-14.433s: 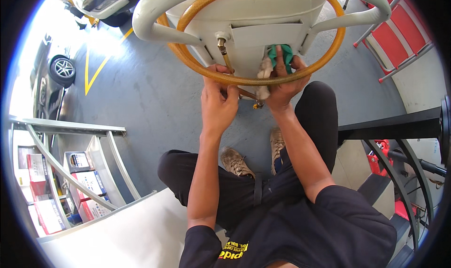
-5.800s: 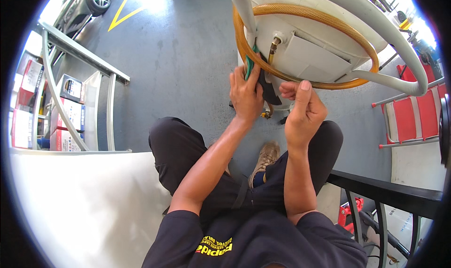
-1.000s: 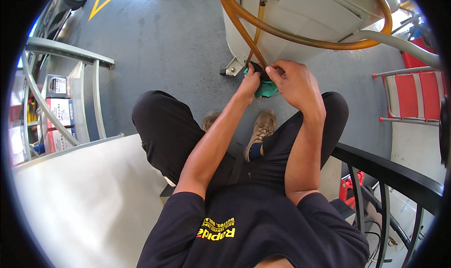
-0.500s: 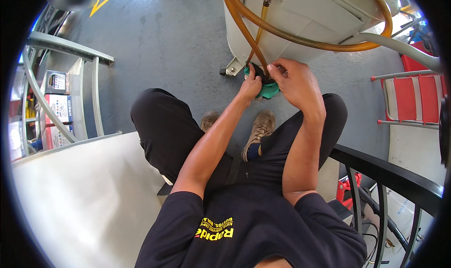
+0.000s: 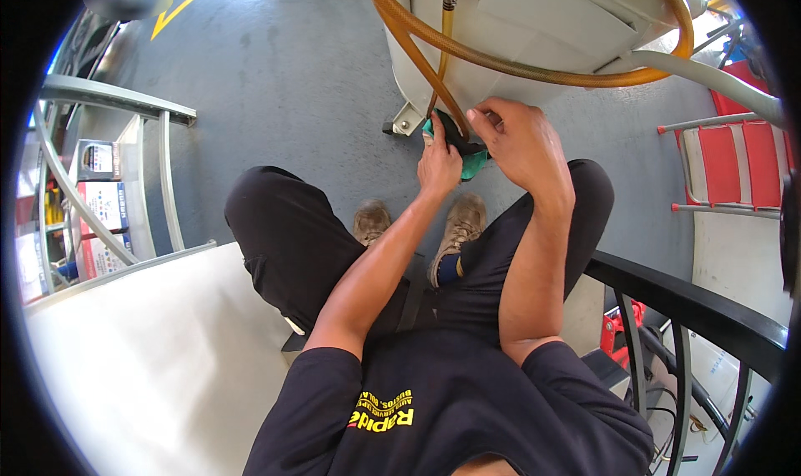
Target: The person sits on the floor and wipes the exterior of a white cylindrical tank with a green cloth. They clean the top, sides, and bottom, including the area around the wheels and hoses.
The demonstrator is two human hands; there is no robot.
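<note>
- Gripping a bunched green cloth (image 5: 476, 166), the left hand (image 5: 440, 163) sits at the lower run of the amber hose (image 5: 584, 80), near the bottom edge of the white tank (image 5: 501, 25).
- The right hand (image 5: 524, 142), its grip half closed, is just beside the hose; contact is unclear.
- Work here looks underway; how much is done or left cannot be told.

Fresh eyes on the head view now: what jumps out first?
Probably the amber hose, looping in front of the white tank at the upper right of centre. Next, the left hand holding the green cloth near the tank's base, with the right hand just to its right. Then the red panels near the right edge.
</note>
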